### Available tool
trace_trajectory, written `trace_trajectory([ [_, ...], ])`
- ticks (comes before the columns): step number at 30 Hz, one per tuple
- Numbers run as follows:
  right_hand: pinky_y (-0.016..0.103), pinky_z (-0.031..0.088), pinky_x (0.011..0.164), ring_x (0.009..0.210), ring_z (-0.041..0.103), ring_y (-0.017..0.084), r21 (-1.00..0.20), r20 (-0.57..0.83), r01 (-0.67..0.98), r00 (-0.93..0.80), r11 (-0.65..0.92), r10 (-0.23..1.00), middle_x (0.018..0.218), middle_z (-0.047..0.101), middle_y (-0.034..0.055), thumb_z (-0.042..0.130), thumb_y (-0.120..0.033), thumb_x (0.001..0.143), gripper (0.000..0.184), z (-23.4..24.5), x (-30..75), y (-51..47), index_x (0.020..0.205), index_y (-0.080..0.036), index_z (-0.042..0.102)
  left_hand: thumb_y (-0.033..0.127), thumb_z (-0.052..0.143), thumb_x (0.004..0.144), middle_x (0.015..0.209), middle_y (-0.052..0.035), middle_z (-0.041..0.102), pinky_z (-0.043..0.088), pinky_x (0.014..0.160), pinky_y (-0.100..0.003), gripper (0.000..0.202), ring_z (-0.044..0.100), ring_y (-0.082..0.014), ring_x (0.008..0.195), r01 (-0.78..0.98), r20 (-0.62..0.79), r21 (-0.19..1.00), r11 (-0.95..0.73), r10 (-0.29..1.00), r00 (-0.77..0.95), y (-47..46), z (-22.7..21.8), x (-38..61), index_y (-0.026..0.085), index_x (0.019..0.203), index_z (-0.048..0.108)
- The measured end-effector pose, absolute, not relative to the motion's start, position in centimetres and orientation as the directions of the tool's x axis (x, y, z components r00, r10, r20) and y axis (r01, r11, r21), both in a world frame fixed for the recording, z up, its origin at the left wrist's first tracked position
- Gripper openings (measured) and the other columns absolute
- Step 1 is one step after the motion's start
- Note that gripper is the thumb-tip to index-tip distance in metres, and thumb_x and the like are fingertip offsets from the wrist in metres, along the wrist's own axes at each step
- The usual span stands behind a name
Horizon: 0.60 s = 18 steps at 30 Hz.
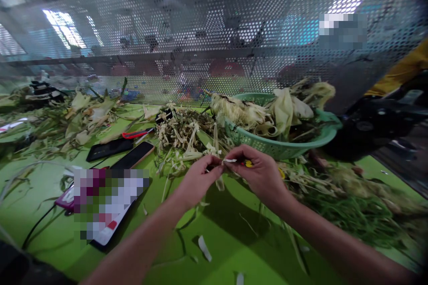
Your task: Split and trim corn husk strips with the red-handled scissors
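Above the green table, my left hand [202, 176] and my right hand [262, 173] meet with fingertips pinched together. Between them is a small pale strip of dried corn husk [230, 160], with another pale end hanging below the left fingers. Something yellow [248, 164] shows within the right hand's curled fingers, and a bit more yellow appears behind its knuckles; its kind is mostly hidden. Just beyond the hands lies a heap of small knotted husk pieces [182, 138]. A green plastic basket [267, 144] holding dried husks [284, 111] stands behind the right hand.
Two phones [133, 156] and a red-handled cutter [135, 134] lie to the left, near a blurred-out packet [110, 205] and a cable. Loose husks [80, 120] cover the back left. Green strands [357, 218] lie at right. A perforated metal screen [200, 53] borders the far side.
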State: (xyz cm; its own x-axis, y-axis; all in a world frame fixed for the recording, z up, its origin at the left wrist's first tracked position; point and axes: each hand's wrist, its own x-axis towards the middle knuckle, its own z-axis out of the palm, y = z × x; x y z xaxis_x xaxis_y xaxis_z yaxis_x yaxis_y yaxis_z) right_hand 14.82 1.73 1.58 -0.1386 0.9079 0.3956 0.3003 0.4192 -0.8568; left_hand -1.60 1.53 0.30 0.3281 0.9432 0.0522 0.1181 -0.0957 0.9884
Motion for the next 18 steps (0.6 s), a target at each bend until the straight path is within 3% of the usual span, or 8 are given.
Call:
trace_trajectory([
  [6,0.026,0.045,0.063,0.065,0.055,0.014,-0.922,0.324,0.193,-0.095,0.337,0.941,0.068,0.061,-0.0004,0.067,-0.025,0.073,0.008,1.35,14.31,1.67,0.074,-0.018,0.062,0.032,0.058,0.080,0.074,0.0001,0.054,0.039,0.067,-0.024,0.018,0.048,-0.0113,0.070,-0.059,0.014,0.998,0.003,0.958,0.286,1.42,-0.30,-1.03,0.015,0.082,0.058],
  [12,0.025,0.044,0.060,0.063,0.054,0.013,-0.976,0.193,0.082,-0.098,0.201,0.976,0.068,0.059,-0.0013,0.070,-0.032,0.070,0.020,1.74,14.79,2.42,0.077,-0.018,0.058,0.038,0.058,0.081,0.082,-0.0024,0.059,0.042,0.072,-0.026,0.025,0.052,-0.0110,0.072,-0.138,-0.034,0.987,0.086,0.940,0.340,1.42,0.38,-1.45,0.014,0.088,0.063],
  [18,0.023,0.040,0.055,0.060,0.051,0.012,-0.974,0.185,0.123,-0.069,0.192,0.980,0.066,0.056,-0.0023,0.069,-0.032,0.071,0.020,1.83,14.60,2.24,0.077,-0.018,0.056,0.022,0.067,0.073,0.087,-0.0030,0.062,0.041,0.078,-0.026,0.021,0.054,-0.0122,0.079,-0.143,-0.029,0.987,0.073,0.957,0.290,1.63,0.00,-1.44,0.014,0.091,0.060],
])
